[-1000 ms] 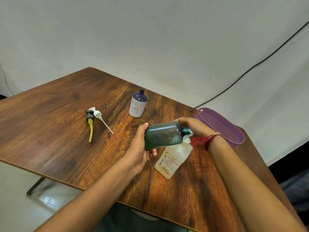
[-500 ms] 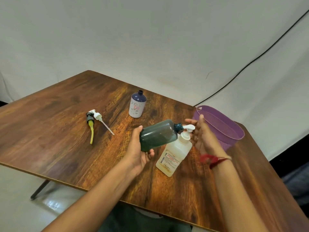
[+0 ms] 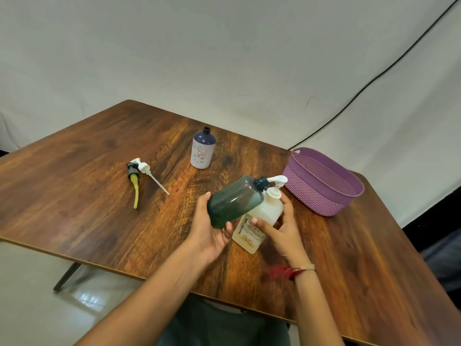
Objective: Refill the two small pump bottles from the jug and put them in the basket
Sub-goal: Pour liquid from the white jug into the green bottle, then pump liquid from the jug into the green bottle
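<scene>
The green bottle (image 3: 234, 201) is held above the middle of the table (image 3: 87, 183), tipped well over with its neck up and to the right. It has a teal collar and a white pump head, and dark liquid lies along its lower side. The left hand (image 3: 207, 233) grips it from below near the base, with the thumb up the left side and the fingers curled under.

Just behind and beneath it is the pale bottle (image 3: 267, 211) with a printed label and its own white pump, and the green bottle's neck crosses in front of this pump. The right hand (image 3: 284, 228) holds the pale bottle with the thumb on the label and the fingers wrapped round the far side. The bottle's base appears to rest on the table (the contact itself is hard to make out). A red thread band (image 3: 291, 272) circles that wrist.

To the right, near the table's edge, stands the purple basket (image 3: 319, 196). Farther back, a purple bottle (image 3: 202, 153) stands upright with no cap. To the left, two loose pumps lie side by side: a dark pump with a yellow tube (image 3: 133, 181) and a white pump with a clear tube (image 3: 147, 171). A black cable (image 3: 374, 78) runs across the white backdrop.
</scene>
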